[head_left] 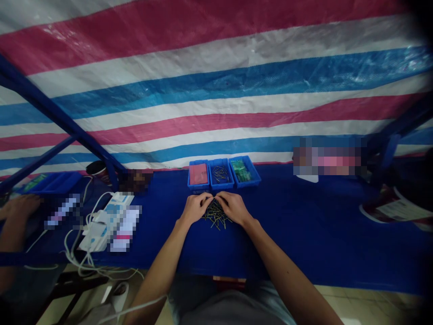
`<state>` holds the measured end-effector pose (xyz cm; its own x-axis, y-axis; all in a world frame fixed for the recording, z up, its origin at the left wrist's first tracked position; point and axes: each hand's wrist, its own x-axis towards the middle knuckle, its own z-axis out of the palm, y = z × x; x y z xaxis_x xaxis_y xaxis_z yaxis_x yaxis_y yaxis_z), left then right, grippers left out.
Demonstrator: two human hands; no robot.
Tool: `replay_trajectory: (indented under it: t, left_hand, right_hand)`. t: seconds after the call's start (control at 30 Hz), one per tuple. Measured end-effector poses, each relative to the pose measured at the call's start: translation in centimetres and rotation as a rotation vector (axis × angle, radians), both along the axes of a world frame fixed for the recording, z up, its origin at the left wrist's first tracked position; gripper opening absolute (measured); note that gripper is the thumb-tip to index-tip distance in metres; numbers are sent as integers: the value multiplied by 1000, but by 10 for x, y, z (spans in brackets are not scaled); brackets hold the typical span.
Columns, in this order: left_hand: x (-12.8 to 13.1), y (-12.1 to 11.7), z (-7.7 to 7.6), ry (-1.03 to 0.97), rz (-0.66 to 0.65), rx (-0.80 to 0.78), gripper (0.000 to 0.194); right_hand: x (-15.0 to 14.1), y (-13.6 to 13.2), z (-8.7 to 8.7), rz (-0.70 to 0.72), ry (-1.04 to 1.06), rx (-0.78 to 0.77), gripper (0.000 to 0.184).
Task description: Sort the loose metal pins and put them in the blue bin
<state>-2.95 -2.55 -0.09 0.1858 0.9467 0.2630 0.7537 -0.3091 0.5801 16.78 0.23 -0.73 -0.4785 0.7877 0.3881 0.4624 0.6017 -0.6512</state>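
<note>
My left hand (197,208) and my right hand (234,207) meet over the far side of a loose pile of thin, brassy metal rods (217,216), perhaps screws or drill bits. The fingertips of both hands are pinched close together. Anything between them is too small to make out. Just beyond my hands stand three blue bins in a row. Pinkish-red flat pieces (198,174) lie in the left bin, thin dark metal pieces (220,174) in the middle bin, and small green packets (241,170) in the right bin.
A white power strip (107,221) with tangled cables lies on the blue tabletop (304,234) to the left. Another person's hand (23,205) rests near a blue tray (61,182) at far left. A dark red container (395,205) stands at right. A striped tarp (216,126) hangs behind.
</note>
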Motion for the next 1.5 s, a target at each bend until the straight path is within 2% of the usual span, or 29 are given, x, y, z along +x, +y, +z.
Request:
replay_trajectory:
  t: [0.8,1.17,1.5]
  left_hand:
    - [0,0,2,-35,-5,-11,28]
    - [-1,1,1,-39,-13,22,26]
    - [-2,1,0,-43,-20,31,24]
  right_hand:
    - [3,1,2,-30,-32,2,28]
    - [7,3,4,-57,46,-5,20]
    - [4,5,-3,-14,92,8,12]
